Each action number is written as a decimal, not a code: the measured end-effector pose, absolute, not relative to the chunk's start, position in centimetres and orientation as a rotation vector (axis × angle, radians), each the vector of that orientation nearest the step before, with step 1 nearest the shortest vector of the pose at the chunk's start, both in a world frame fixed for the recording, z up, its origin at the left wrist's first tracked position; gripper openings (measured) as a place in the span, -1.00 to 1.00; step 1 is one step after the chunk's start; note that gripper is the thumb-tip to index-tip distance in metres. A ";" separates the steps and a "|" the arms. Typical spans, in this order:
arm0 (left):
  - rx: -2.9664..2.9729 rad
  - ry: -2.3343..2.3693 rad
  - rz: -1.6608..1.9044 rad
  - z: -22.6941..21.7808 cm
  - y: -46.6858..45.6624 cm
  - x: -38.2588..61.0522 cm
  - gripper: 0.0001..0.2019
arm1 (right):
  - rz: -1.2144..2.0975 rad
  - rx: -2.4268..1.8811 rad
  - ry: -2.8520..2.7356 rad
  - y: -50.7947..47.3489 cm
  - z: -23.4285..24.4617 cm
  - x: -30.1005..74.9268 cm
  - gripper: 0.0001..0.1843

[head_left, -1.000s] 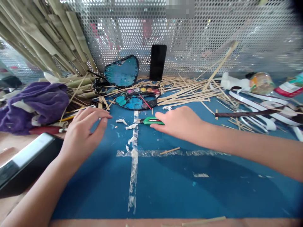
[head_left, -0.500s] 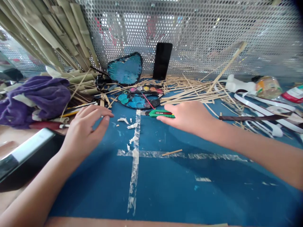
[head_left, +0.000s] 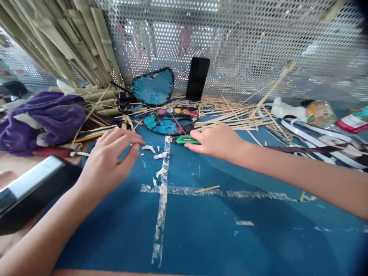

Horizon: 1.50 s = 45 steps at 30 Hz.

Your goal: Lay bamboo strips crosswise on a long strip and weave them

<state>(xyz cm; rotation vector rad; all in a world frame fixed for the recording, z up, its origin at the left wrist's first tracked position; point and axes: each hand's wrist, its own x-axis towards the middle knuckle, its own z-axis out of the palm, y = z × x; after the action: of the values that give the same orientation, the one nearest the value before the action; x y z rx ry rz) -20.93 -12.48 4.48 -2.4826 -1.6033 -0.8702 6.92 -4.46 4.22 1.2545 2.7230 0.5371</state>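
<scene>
Grips a green plastic utility knife [head_left: 185, 140] with short metal blade in the right hand [head_left: 215, 142], with thumb and fingers wrapped around the handle. Locate the knife over the far part of the flat blue tabletop [head_left: 129, 230], just in front of a black-rimmed paint palette [head_left: 165, 125] smeared with blue. Points the blade leftward at the far end of a long whitish strip of cracked tape residue [head_left: 160, 218]. Cannot confirm contact between blade and strip from this angle. Holds the left hand [head_left: 110, 157] half-curled to the left of the strip, with a narrow gap between thumb and forefinger and nothing visibly held. Judge progress as partial. Count as done, presumably, the crumpled white scraps [head_left: 160, 155] beside and upon the far half of the strip. Note these scraps as lying in place, not gathered. Count as remaining the near half of the strip, apparently bonded, plus the clear crinkled cross strip [head_left: 250, 194], extending mostly rightward beneath a thin tan bamboo sliver [head_left: 207, 189]. Include a short pale residue smear [head_left: 244, 222] nearer the viewer.
</scene>
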 end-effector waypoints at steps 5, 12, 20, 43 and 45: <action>-2.469 -1.630 -0.841 4.4 -12.1 -20.8 -0.80 | 0.536 1.197 2.773 -4.0 4.3 6.4 -0.46; -2.468 -1.667 -0.838 4.2 -12.4 -21.6 -0.80 | 0.410 1.078 2.917 -4.3 2.9 1.7 -0.44; -2.472 -1.701 -0.899 4.3 -12.7 -22.0 -0.79 | 0.351 1.452 2.713 -6.4 4.5 6.3 -0.37; -2.974 -1.479 -0.689 2.7 -13.2 -20.0 -0.60 | -0.232 1.602 2.853 -12.2 5.8 9.0 -0.33; -3.010 -1.391 -0.641 2.2 -13.5 -19.3 -0.71 | -0.582 1.617 2.792 -12.7 5.8 9.3 -0.36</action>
<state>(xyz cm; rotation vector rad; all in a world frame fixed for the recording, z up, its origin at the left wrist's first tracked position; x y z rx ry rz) -19.33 -13.48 2.22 -3.0102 -1.3908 -0.6410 9.27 -12.67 5.80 1.6169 2.7925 -0.5816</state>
